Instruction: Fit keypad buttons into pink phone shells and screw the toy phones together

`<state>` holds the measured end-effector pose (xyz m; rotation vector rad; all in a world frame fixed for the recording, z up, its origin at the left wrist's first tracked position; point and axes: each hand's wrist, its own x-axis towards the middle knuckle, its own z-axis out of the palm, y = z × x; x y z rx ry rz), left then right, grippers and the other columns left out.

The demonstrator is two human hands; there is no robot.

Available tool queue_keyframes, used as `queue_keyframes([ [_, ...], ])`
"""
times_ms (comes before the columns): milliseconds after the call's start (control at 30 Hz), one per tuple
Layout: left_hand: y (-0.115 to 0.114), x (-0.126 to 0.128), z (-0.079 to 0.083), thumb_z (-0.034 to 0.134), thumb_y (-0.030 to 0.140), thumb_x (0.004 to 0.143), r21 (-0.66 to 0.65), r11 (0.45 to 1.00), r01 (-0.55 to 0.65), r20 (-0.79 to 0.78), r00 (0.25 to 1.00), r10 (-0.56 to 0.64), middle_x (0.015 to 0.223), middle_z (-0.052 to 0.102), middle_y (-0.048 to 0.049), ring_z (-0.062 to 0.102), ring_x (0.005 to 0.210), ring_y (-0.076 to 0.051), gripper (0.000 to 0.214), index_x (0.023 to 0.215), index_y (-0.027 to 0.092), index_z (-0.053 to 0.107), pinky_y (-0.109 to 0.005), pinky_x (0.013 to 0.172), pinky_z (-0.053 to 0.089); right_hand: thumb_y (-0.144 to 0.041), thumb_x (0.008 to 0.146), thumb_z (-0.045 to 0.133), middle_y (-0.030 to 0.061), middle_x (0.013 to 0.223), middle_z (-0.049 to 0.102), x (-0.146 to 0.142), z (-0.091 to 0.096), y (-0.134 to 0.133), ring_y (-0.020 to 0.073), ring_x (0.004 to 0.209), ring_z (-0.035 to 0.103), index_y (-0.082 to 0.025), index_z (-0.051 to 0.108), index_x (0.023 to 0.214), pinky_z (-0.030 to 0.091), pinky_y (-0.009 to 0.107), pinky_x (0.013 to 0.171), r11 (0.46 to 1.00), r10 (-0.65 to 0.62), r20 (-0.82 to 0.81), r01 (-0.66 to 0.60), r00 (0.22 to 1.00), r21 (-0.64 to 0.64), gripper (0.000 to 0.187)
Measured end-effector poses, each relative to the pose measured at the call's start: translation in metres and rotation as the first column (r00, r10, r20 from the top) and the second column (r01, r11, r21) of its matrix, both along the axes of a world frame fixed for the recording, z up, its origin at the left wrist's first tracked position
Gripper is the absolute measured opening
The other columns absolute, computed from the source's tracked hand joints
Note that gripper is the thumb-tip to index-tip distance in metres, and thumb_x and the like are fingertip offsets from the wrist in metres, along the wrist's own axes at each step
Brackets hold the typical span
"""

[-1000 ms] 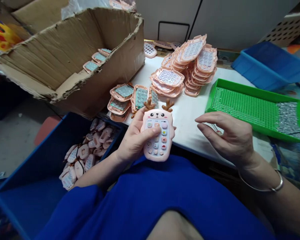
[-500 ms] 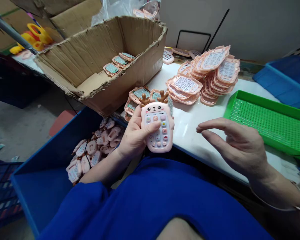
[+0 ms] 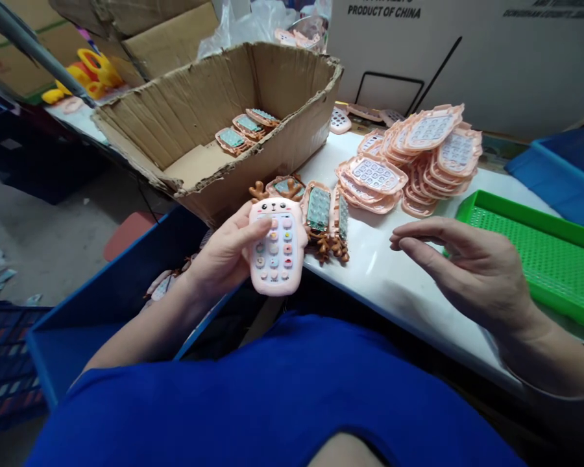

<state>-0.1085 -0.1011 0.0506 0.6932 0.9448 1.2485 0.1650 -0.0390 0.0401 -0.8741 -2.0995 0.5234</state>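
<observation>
My left hand grips a pink toy phone with a deer face and brown antlers. Its thumb lies on the upper buttons of the keypad, which faces up. Over the white table, my right hand hovers with loosely bent fingers, the thumb close to the fingertips and nothing visible between them. Beyond the toy phone lie several phone halves with green circuit boards, their brown antlers toward me. Stacked pink phone shells stand farther back on the table.
A torn cardboard box holds several circuit-board halves. The green perforated tray stands right, before a blue bin. Below the table at left, a large blue bin contains toy phones, partly hidden by my left arm. White table surface shows beneath my right hand.
My left hand has moved the toy phone left, uncovering more of the circuit-board halves behind it. My right hand's thumb and fingertips are slightly closer together. The view has shifted.
</observation>
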Motion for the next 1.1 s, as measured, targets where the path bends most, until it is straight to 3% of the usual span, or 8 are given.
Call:
queue_keyframes([
  [100,-0.001,-0.003,0.001,0.073,0.015,0.069,-0.017,0.996,0.082,0.027,0.996,-0.082,0.081,0.076,-0.0088,0.071,0.069,-0.02,0.028,0.096,0.013,0.066,-0.027,0.063,0.056,-0.016,0.085,0.066,0.0018,0.073,0.075,-0.006,-0.002,0.001,0.0129,0.063,0.07,-0.022,0.07,0.084,0.056,0.022,0.06,0.999,0.029,-0.008,-0.029,1.0,0.019,0.007],
  [200,-0.003,0.0,-0.002,0.07,0.011,0.069,-0.005,0.998,0.059,0.014,0.998,-0.059,0.082,0.076,-0.0063,0.071,0.07,-0.018,0.03,0.098,0.015,0.062,-0.027,0.065,0.057,-0.016,0.084,0.066,0.0012,0.075,0.075,-0.011,-0.003,-0.002,0.0122,0.063,0.07,-0.022,0.071,0.084,0.056,0.021,0.06,0.998,0.051,0.0,-0.051,0.999,0.025,0.008],
  [467,-0.005,0.009,-0.013,0.075,0.015,0.07,0.108,0.993,0.048,-0.028,0.999,-0.045,0.095,0.072,0.0,0.074,0.082,-0.021,0.062,0.123,0.026,0.045,-0.035,0.073,0.061,-0.027,0.087,0.065,-0.0041,0.078,0.074,-0.003,-0.008,-0.008,0.0079,0.067,0.068,-0.026,0.07,0.085,0.053,0.019,0.067,0.998,-0.014,0.006,0.015,1.0,-0.067,0.006],
  [767,-0.007,0.005,-0.02,0.079,0.017,0.068,0.142,0.987,0.079,-0.071,0.995,-0.07,0.108,0.07,-0.0017,0.072,0.099,-0.024,0.069,0.129,0.027,0.046,-0.038,0.085,0.059,-0.029,0.087,0.066,-0.0035,0.079,0.075,0.001,-0.014,-0.011,0.0086,0.068,0.068,-0.027,0.071,0.085,0.051,0.022,0.067,0.992,-0.058,0.017,0.06,0.998,-0.109,0.006],
  [1100,-0.009,0.002,-0.022,0.078,0.019,0.071,0.206,0.975,0.086,-0.116,0.991,-0.063,0.111,0.07,-0.0014,0.072,0.097,-0.022,0.063,0.126,0.028,0.049,-0.038,0.087,0.06,-0.028,0.086,0.067,-0.0028,0.08,0.075,0.001,-0.016,-0.011,0.0086,0.069,0.068,-0.026,0.072,0.085,0.051,0.022,0.068,0.987,-0.067,0.013,0.068,0.998,-0.144,0.006],
])
